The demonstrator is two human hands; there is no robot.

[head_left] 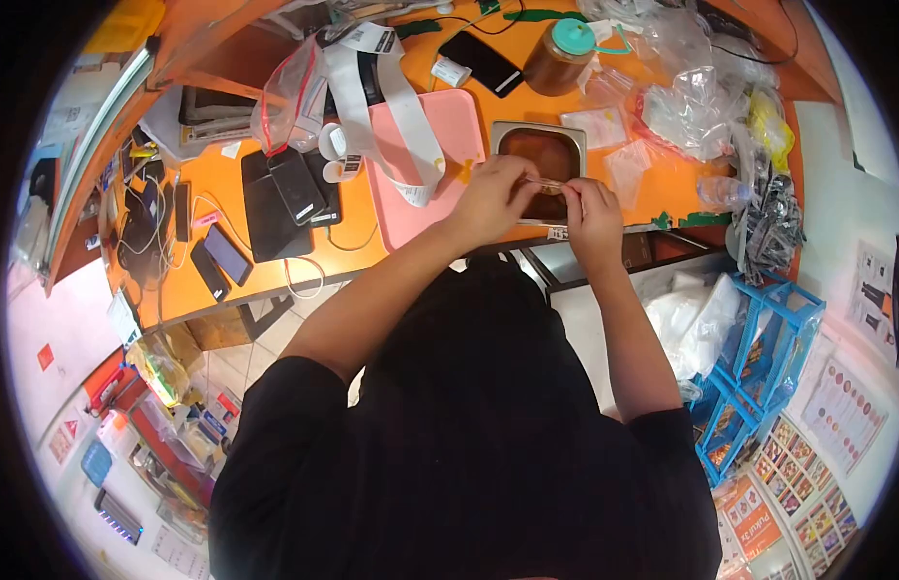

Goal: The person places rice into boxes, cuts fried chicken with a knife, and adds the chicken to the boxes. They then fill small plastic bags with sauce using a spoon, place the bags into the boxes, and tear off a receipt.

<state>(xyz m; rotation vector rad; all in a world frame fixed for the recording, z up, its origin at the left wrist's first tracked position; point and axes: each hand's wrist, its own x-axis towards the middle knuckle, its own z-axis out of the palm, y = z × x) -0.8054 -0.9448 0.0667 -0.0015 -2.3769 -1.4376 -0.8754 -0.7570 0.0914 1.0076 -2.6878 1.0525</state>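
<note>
Both hands meet over a rectangular metal pan [538, 127] with something reddish brown inside, at the front of the orange table. My left hand [492, 200] pinches one end of a small, clear-looking packet [547, 184]. On its other end the fingertips of my right hand [594, 220] are closed. The packet's contents are too small to make out. Just left of the pan lies a pink tray [402, 224], partly covered by a long strip of white labels [407, 126].
Behind the pan stand a brown jar with a teal lid [572, 37] and a black phone [480, 64]. Clear plastic bags [683, 111] pile up at the right. More phones [227, 255] and cables lie left. Blue crates [749, 362] stand below right.
</note>
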